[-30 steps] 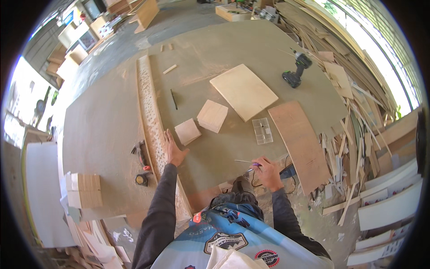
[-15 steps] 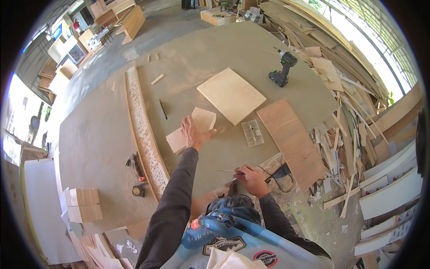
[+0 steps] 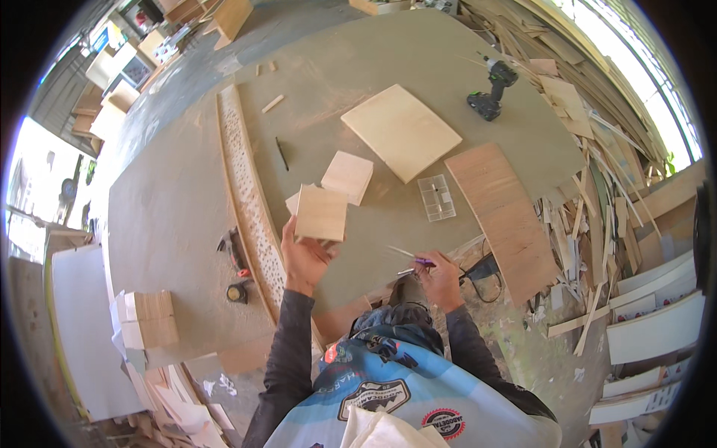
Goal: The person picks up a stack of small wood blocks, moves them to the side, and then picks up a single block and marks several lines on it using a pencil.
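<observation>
At the far left, a neat stack of pale wood (image 3: 151, 319) is set near the edge of the big grey-brown counter (image 3: 175, 194). To the right of it, a hammer (image 3: 234, 255) with some red on its handle is laid flat, and a small dark tape measure (image 3: 237, 293) is seen just below it. Next comes a long, thin wooden strip (image 3: 249, 183) with a spotty middle. Beside the strip, a square wood piece (image 3: 322, 213) is held up by the left hand (image 3: 307, 263), with its grip closed on the lower edge. Part of another wood piece (image 3: 292, 202) is hidden behind it. A dark pen (image 3: 281, 154) is left a bit farther off. A square block (image 3: 347, 177) is set just past the held piece, and a big pale board (image 3: 402, 133) is laid beyond that. A thin purple tool (image 3: 424, 262) is pinched in the narrow grip of the right hand (image 3: 441, 282). Above that hand, a clear box (image 3: 436, 198) is placed beside a long brown board (image 3: 501, 218). A black drill (image 3: 495, 88) is rested near the far right edge.
</observation>
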Tool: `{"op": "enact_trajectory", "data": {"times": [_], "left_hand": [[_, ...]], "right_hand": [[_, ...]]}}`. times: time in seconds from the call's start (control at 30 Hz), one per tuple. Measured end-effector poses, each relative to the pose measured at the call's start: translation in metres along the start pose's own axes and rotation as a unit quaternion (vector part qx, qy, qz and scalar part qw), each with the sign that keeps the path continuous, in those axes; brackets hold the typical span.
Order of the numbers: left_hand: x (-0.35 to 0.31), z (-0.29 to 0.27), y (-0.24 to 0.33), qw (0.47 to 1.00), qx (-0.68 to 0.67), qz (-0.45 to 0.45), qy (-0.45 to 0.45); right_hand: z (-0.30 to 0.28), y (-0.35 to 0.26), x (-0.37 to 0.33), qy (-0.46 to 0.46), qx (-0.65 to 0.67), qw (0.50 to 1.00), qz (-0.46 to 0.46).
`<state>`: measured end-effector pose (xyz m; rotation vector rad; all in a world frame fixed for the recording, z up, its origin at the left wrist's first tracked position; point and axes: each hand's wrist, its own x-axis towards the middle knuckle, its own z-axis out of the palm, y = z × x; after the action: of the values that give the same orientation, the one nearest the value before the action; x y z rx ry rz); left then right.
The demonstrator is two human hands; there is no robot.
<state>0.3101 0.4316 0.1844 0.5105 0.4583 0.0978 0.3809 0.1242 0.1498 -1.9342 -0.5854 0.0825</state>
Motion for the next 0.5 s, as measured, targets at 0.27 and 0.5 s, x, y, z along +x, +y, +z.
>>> {"op": "enact_trajectory", "data": {"times": [0.27,0.5], "left_hand": [[-0.047,-0.102,-0.059,0.933,0.238,-0.090,0.256],[-0.073,-0.154,-0.100,0.616,0.710,0.162,0.300]], "right_hand": [[0.013,-0.005,0.023,-0.057,-0.001,0.998,-0.029],[0.041,-0.016,0.046,-0.166,0.001,0.984,-0.065]]}}
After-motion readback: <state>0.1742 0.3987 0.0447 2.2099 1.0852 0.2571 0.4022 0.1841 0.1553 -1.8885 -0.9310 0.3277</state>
